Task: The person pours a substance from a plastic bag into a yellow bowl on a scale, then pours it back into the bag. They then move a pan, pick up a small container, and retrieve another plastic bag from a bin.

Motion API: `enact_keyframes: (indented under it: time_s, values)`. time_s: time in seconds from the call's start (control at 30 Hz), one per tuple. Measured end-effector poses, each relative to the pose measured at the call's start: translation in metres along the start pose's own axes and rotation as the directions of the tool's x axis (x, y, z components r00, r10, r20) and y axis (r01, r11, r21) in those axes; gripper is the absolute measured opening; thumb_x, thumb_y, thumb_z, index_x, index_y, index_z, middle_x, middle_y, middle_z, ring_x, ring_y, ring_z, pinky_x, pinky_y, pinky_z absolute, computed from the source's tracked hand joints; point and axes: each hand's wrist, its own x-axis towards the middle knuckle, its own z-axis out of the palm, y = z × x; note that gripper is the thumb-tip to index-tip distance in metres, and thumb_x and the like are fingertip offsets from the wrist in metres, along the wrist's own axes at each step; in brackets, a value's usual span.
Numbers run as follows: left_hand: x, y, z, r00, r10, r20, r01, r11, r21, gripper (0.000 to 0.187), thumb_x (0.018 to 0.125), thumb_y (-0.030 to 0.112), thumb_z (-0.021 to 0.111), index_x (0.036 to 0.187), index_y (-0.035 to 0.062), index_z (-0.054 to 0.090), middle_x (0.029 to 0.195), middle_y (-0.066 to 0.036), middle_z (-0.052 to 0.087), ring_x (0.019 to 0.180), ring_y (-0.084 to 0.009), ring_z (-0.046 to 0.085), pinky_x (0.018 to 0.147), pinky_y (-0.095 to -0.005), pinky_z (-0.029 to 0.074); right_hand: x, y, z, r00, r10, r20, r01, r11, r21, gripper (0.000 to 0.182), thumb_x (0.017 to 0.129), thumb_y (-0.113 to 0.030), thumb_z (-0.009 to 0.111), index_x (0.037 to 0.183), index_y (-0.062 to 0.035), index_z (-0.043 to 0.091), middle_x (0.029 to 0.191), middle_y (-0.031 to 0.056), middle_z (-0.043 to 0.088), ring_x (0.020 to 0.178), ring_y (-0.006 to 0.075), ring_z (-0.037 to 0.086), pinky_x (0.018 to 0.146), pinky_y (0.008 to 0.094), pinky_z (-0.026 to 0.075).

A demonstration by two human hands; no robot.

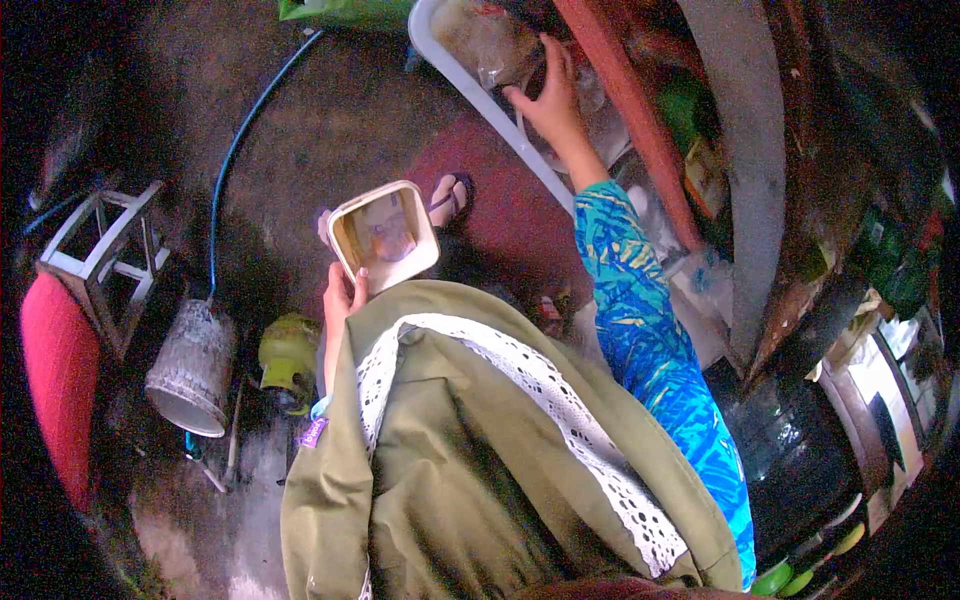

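Observation:
A square, pale open container is held by its near left side in my left hand, close to the front of my olive garment. My right hand reaches into a white-rimmed tub at the top. Its thumb and fingers are apart, beside a clear plastic bag with something brownish inside. Whether the fingertips touch the bag is hard to tell. Inside the container is a blurred, light-coloured area.
A grey bucket, a yellow-green object and a wooden stool frame stand at the left. A blue hose runs along the floor. Red and grey curved beams rise at the right.

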Motion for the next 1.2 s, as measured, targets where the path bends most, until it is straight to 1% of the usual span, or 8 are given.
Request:
enact_keyframes:
  time_s: [0.17, 0.27, 0.4, 0.6, 0.77, 0.9, 1.07, 1.2]
  values:
    - [-0.001, 0.011, -0.001, 0.994, 0.112, 0.016, -0.110, 0.990, -0.084, 0.022, 0.089, 0.022, 0.051, 0.092, 0.0010, 0.047, 0.071, -0.014, 0.055, 0.062, -0.0193, 0.051, 0.060, -0.0319, 0.043, -0.003, 0.016, 0.038, 0.971, -0.183, 0.157, 0.233, 0.874, -0.426, 0.064, 0.065, -0.010, 0.069, 0.122, -0.0002, 0.042, 0.119, 0.0203, 0.048, 0.110, 0.0332, 0.047, 0.097, 0.0393, 0.036]
    - [-0.001, 0.033, -0.013, 0.994, 0.106, 0.014, -0.105, 0.993, -0.059, 0.023, 0.089, 0.022, 0.052, 0.091, 0.0005, 0.046, 0.075, -0.016, 0.057, 0.066, -0.0226, 0.053, 0.062, -0.0335, 0.043, 0.023, 0.039, 0.041, 0.991, 0.134, -0.019, -0.132, 0.989, 0.067, 0.061, 0.066, -0.008, 0.067, 0.122, -0.0002, 0.042, 0.121, 0.0186, 0.048, 0.112, 0.0313, 0.046, 0.097, 0.0380, 0.035]
    - [-0.004, 0.050, -0.030, 0.992, 0.107, 0.073, -0.102, 0.993, -0.066, 0.022, 0.089, 0.022, 0.052, 0.091, 0.0011, 0.046, 0.078, -0.017, 0.057, 0.070, -0.0222, 0.055, 0.065, -0.0337, 0.044, 0.001, -0.001, -0.018, 0.947, 0.017, -0.321, 0.036, 0.987, 0.159, 0.039, 0.076, -0.005, 0.059, 0.113, 0.0012, 0.048, 0.106, 0.0174, 0.056, 0.102, 0.0278, 0.052, 0.093, 0.0355, 0.036]
    - [0.008, 0.044, -0.028, 0.991, 0.121, 0.062, -0.117, 0.991, -0.063, 0.023, 0.089, 0.023, 0.052, 0.094, 0.0007, 0.047, 0.078, -0.015, 0.058, 0.070, -0.0194, 0.054, 0.065, -0.0325, 0.044, -0.021, -0.030, -0.042, 0.876, 0.218, -0.430, -0.206, 0.976, 0.075, 0.030, 0.080, -0.003, 0.052, 0.108, 0.0042, 0.049, 0.106, 0.0185, 0.056, 0.100, 0.0312, 0.053, 0.089, 0.0369, 0.038]
    - [0.010, 0.055, -0.030, 0.994, 0.094, 0.054, -0.089, 0.992, -0.086, 0.024, 0.090, 0.024, 0.052, 0.094, 0.0012, 0.048, 0.075, -0.011, 0.057, 0.068, -0.0151, 0.051, 0.064, -0.0298, 0.044, -0.027, -0.004, -0.057, 0.850, -0.090, -0.519, 0.009, 0.988, -0.157, 0.027, 0.083, -0.006, 0.051, 0.107, 0.0051, 0.050, 0.102, 0.0190, 0.058, 0.094, 0.0331, 0.054, 0.086, 0.0380, 0.039]
    - [0.020, 0.048, -0.029, 0.994, 0.088, 0.071, -0.077, 0.986, -0.147, 0.024, 0.090, 0.025, 0.051, 0.094, 0.0013, 0.049, 0.075, -0.009, 0.056, 0.068, -0.0115, 0.049, 0.062, -0.0278, 0.043, -0.035, -0.042, -0.069, 0.982, 0.095, 0.164, -0.090, 0.995, -0.038, 0.044, 0.080, -0.015, 0.059, 0.116, 0.0051, 0.045, 0.112, 0.0232, 0.053, 0.104, 0.0345, 0.051, 0.091, 0.0363, 0.038]
    - [0.027, 0.070, -0.031, 0.988, 0.135, 0.076, -0.120, 0.977, -0.175, 0.024, 0.088, 0.025, 0.053, 0.091, 0.0009, 0.051, 0.077, -0.010, 0.058, 0.069, -0.0116, 0.051, 0.062, -0.0278, 0.043, -0.027, -0.074, -0.128, 0.671, 0.291, 0.683, -0.363, 0.931, -0.040, 0.086, 0.069, -0.037, 0.072, 0.130, 0.0073, 0.031, 0.132, 0.0213, 0.038, 0.123, 0.0272, 0.036, 0.102, 0.0322, 0.028]
    - [0.039, 0.085, -0.043, 0.965, 0.262, 0.016, -0.252, 0.944, -0.212, 0.024, 0.088, 0.023, 0.054, 0.092, -0.0006, 0.053, 0.078, -0.011, 0.059, 0.072, -0.0106, 0.052, 0.066, -0.0267, 0.043, -0.084, -0.069, -0.134, 0.824, 0.451, 0.343, -0.487, 0.873, 0.022, 0.083, 0.076, -0.045, 0.065, 0.131, 0.0073, 0.031, 0.132, 0.0212, 0.038, 0.123, 0.0263, 0.036, 0.103, 0.0339, 0.026]
